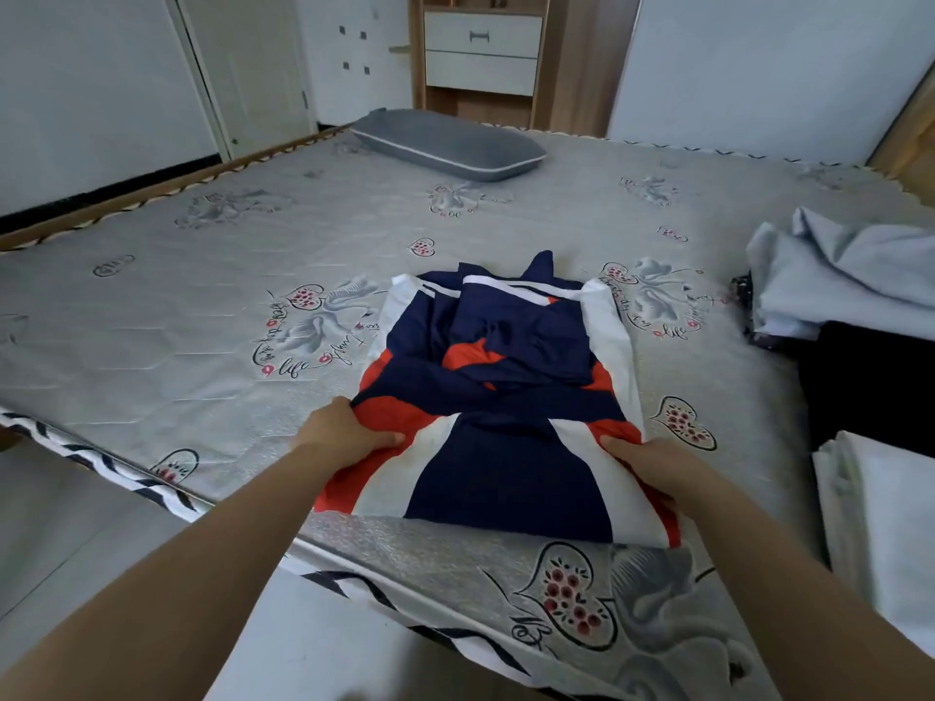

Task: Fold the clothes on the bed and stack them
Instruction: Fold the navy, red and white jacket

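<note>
A blue, red and white jacket (pixel 498 397) lay on the bed (pixel 227 306), near the front edge, with its sleeves folded in over the middle. The left hand (pixel 344 432) held the near left side of the jacket, its grip closed with the fingers curled on the red part. The right hand (pixel 652 468) held the near right side, and its grip was closed on the white and red edge too. The bed cover was grey with hearts, red dots and swans drawn on it, and the curly word "life" could be read beside the jacket; the other curly words were too hard to read. A grey pillow (pixel 448 144) lay at the far end of the bed. A pile of pale blue clothes (pixel 850 270) sat on the right side, well apart from the jacket, with something black (pixel 870 387) under it. A folded white cloth (pixel 885 523) lay at the right edge, close to the right arm
</note>
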